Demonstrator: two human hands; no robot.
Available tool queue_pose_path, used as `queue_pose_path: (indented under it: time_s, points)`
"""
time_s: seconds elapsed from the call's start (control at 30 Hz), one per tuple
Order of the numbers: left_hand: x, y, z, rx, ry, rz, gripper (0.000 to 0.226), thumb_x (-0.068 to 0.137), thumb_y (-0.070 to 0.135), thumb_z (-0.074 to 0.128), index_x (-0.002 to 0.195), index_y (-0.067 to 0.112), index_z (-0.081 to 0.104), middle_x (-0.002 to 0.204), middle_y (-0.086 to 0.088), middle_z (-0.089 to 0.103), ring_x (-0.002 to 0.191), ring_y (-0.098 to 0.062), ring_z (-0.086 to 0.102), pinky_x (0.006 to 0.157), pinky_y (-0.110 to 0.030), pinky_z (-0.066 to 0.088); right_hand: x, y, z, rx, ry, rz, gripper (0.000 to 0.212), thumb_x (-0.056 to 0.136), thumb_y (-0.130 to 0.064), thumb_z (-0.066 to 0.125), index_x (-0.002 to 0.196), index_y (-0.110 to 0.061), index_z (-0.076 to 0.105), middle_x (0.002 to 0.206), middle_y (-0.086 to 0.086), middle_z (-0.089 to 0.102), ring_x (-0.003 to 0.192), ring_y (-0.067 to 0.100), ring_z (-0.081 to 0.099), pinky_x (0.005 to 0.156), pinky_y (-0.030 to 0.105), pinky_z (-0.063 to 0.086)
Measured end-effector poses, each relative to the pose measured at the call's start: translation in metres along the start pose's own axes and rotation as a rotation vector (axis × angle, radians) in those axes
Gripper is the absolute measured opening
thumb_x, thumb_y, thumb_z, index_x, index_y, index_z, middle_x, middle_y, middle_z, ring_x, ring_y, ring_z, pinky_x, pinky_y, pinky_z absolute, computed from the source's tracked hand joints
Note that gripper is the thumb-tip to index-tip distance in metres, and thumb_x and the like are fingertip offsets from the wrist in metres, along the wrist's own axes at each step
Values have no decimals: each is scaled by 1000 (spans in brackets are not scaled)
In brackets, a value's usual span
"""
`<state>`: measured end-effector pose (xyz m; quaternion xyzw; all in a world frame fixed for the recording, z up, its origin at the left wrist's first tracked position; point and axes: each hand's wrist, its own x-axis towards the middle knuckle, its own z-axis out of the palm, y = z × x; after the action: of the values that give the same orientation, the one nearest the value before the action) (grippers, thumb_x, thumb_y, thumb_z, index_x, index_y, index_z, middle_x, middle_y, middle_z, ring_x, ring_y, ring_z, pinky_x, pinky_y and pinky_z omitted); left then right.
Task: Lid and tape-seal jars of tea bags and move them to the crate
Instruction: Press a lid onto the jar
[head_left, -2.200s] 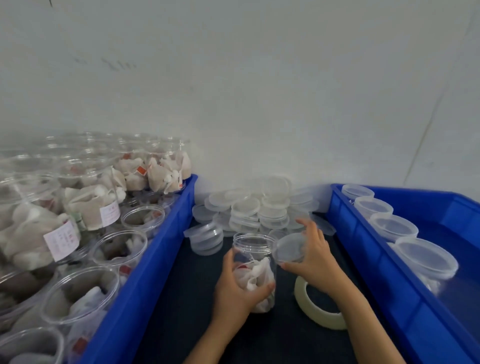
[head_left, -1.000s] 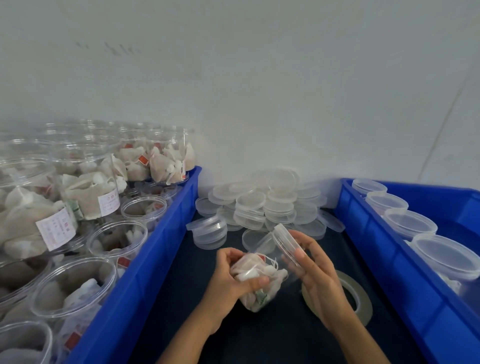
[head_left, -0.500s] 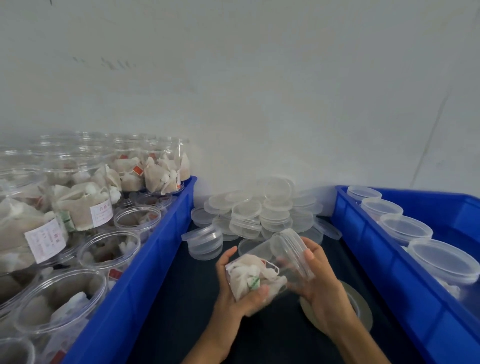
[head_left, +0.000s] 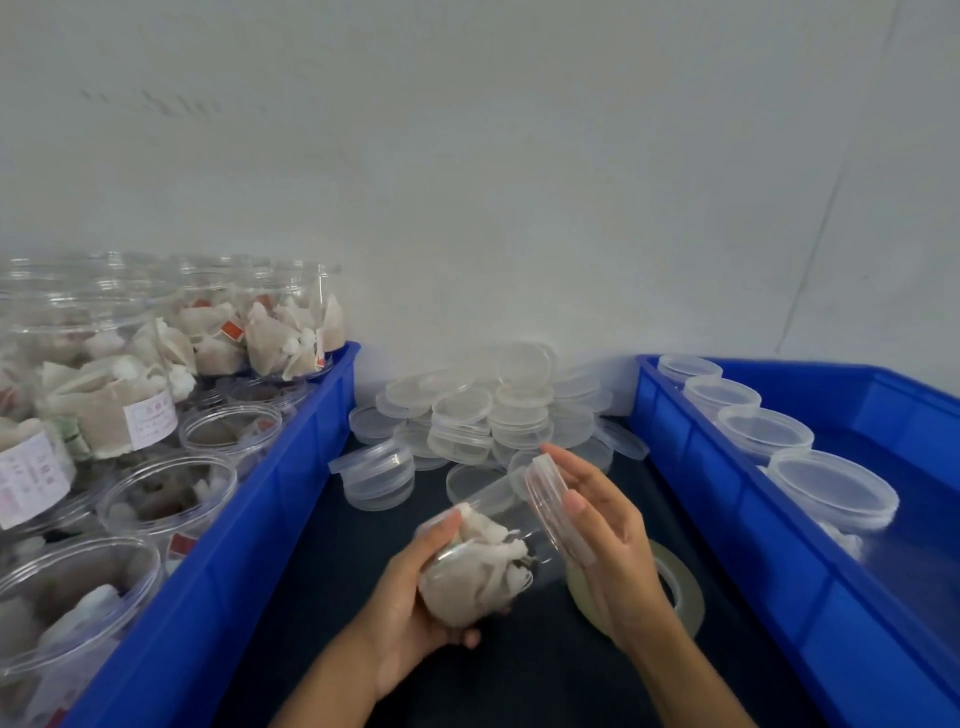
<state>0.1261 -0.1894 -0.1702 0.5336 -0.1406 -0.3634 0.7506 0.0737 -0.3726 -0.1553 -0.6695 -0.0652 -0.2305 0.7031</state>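
A clear jar of tea bags (head_left: 483, 566) lies tilted in front of me, its mouth pointing up and to the right. My left hand (head_left: 415, 597) grips the jar round its base. A clear lid (head_left: 545, 504) sits on the jar's mouth. My right hand (head_left: 608, 540) presses the lid with flat, straight fingers. A roll of tape (head_left: 675, 587) lies on the dark mat, partly hidden behind my right hand.
The blue crate on the left (head_left: 249, 514) holds several open jars of tea bags. The blue crate on the right (head_left: 737, 509) holds several lidded jars. A heap of loose clear lids (head_left: 478, 415) lies by the wall between them.
The jar went from upright on the mat to tilted in my hands. My right hand brought a lid onto its mouth and now presses it flat.
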Motion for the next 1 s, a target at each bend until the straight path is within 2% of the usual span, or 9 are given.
queue_pose_path:
  time_s: [0.07,0.17,0.37,0.5,0.63,0.73,0.8,0.9,1.0]
  points:
    - [1,2,-2,40,-47,-34,55,69,64,56,99,22,78,98,-17,72,71,-28,66,49,-26,41,0,-7,-5,-28,-51,0,54,77,-37,68,128,-23,63,128,7,63,123,25,57,103,42,48]
    - [3,-2,0,91,-6,-49,65,67,72,54,96,19,78,93,-16,72,65,-28,65,49,-24,42,-1,-14,-13,-76,-113,-26,65,75,-37,67,133,-12,57,133,8,61,128,25,53,110,50,39]
    - [1,5,-7,37,-102,-165,70,74,73,48,103,16,76,91,-15,71,63,-29,67,40,-24,48,-2,-24,-11,-150,-228,-87,63,75,-36,75,131,-12,60,132,11,60,128,29,52,111,60,33]
    - [3,3,-14,13,-177,-172,70,83,71,38,106,17,75,94,-14,70,66,-28,68,42,-25,51,-2,-28,-10,-164,-273,-74,60,75,-40,73,130,-19,62,134,8,57,129,26,51,110,59,34]
    - [4,-2,-8,-38,-53,-28,67,75,63,55,115,10,70,101,-18,70,75,-28,68,55,-32,55,1,-24,-11,-264,-367,-20,60,78,-36,56,138,-32,50,144,-4,46,135,16,42,109,47,34]
    - [5,-7,-2,-1,128,238,63,77,42,73,128,14,49,110,-13,72,94,-30,71,63,-34,57,3,-18,-2,-238,-253,101,50,83,-50,48,132,-42,47,145,-6,46,133,13,45,110,45,38]
    - [4,-7,3,16,181,311,65,71,40,69,126,14,46,111,-14,71,98,-33,70,61,-32,55,1,-12,5,-203,-147,141,49,84,-67,48,126,-43,53,133,-14,57,126,9,52,109,45,41]
    - [2,-8,11,41,205,272,65,74,44,71,126,12,49,107,-16,72,81,-28,71,49,-29,48,-1,-7,10,-177,-14,29,38,89,-52,48,121,-37,61,121,-13,66,119,6,58,106,36,44]
    - [1,-4,13,-27,130,87,68,74,59,56,118,7,64,96,-20,71,65,-26,63,45,-26,41,-2,-11,10,-196,-28,-68,38,95,-39,56,130,-24,58,129,-5,63,125,10,54,107,34,43]
